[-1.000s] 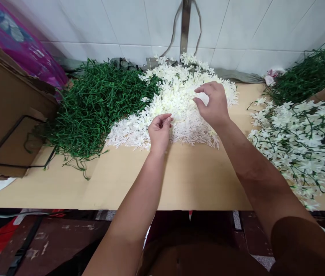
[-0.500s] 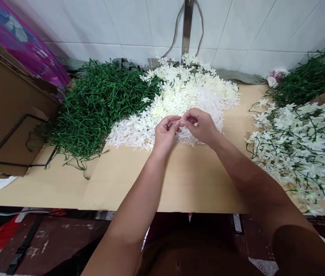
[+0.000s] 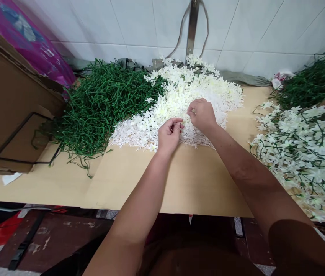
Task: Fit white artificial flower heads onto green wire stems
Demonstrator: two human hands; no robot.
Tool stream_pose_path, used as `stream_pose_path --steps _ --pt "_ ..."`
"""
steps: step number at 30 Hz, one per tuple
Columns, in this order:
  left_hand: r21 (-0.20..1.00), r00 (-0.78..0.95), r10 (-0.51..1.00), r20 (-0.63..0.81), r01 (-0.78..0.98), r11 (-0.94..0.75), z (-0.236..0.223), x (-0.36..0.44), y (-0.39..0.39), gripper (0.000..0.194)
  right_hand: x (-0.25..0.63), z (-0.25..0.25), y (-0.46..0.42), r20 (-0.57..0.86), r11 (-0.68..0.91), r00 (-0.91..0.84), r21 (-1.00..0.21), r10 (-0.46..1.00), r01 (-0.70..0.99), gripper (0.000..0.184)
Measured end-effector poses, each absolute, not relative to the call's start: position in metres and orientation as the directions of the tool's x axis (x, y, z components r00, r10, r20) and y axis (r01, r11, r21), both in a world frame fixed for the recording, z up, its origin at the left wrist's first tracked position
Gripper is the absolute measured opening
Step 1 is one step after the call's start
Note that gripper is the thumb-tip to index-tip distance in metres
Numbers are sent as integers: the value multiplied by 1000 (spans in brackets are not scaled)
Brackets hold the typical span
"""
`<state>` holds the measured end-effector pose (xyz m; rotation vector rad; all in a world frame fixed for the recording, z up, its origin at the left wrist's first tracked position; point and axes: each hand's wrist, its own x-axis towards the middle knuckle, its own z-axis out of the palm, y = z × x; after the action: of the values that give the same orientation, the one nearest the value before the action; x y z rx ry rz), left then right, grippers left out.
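Note:
My left hand is closed in a pinch just above the front of a heap of loose white artificial flower heads. Whatever its fingertips hold is too small to make out. My right hand is apart from it, farther back and to the right, with thumb and fingers pinched together over the heap; anything between them blends with the white. Thin white plastic pieces lie along the heap's front. Left of the flowers sits a tangled pile of green artificial stems.
White flowers joined to green stems are piled at the right, with more green stems behind. A cardboard box and a black wire frame stand at the left. A tiled wall closes the back of the cardboard-covered table.
My hands, which were together at the fingertips, have come apart. The right hand has moved back over the white heap, while the left has stayed near the same place.

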<state>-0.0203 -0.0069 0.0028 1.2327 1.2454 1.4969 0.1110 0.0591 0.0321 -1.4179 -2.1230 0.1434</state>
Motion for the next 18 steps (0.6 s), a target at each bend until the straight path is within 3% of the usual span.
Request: stream_pose_path --steps 4,7,9,11,14,16,18 --pt "983 -198 964 178 -15 -185 3 -21 -6 14 118 32 57 459 416 -165 -524 873 743 11" --pt "983 -191 971 142 -89 -161 6 -22 -6 13 121 33 47 484 428 -58 -705 873 565 7" --pt "979 -158 983 88 -170 -115 8 -23 -7 11 120 35 36 502 468 -49 -762 863 448 6" --pt "961 -110 993 40 -268 -69 9 -25 -7 11 117 35 24 564 548 -98 -725 820 417 6" --pt "917 -33 999 -4 -398 -9 8 -29 -6 16 112 34 11 693 707 -242 -529 679 470 10" --pt "903 9 1000 -25 -430 26 7 -31 -5 28 110 31 8 712 768 -352 -414 608 489 15" --pt "908 30 999 -29 -418 39 7 -32 -4 33 108 27 7 681 788 -432 -375 591 488 18"
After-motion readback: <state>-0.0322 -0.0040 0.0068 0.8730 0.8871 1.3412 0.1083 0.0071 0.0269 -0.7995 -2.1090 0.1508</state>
